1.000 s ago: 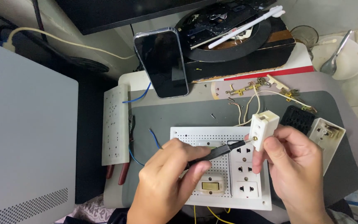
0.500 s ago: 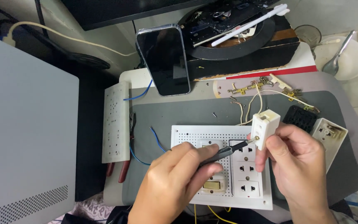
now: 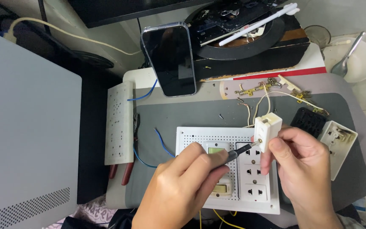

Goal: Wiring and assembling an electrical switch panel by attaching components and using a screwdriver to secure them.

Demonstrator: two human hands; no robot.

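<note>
My right hand [image 3: 303,169] grips a small white socket module [image 3: 267,132] and holds it upright above a white perforated outlet panel [image 3: 191,140]. My left hand [image 3: 183,186] holds a dark screwdriver [image 3: 239,152] whose tip touches a brass screw on the module's side. Thin white wires [image 3: 257,106] run from the module toward the back of the grey mat [image 3: 191,112]. The panel carries a green-windowed switch and a column of sockets, partly hidden by my hands.
A dark phone [image 3: 169,59] leans upright at the back. A white power strip [image 3: 118,123] with a blue wire lies left. Brass contact strips [image 3: 257,88], a black part [image 3: 309,122] and a white socket housing [image 3: 337,142] lie right. A grey perforated case [image 3: 22,140] fills the left. A bowl with spoon [image 3: 359,59] sits far right.
Both hands stay in nearly the same place. The screwdriver tip remains at the module's screw, with only a slight shift of my fingers.
</note>
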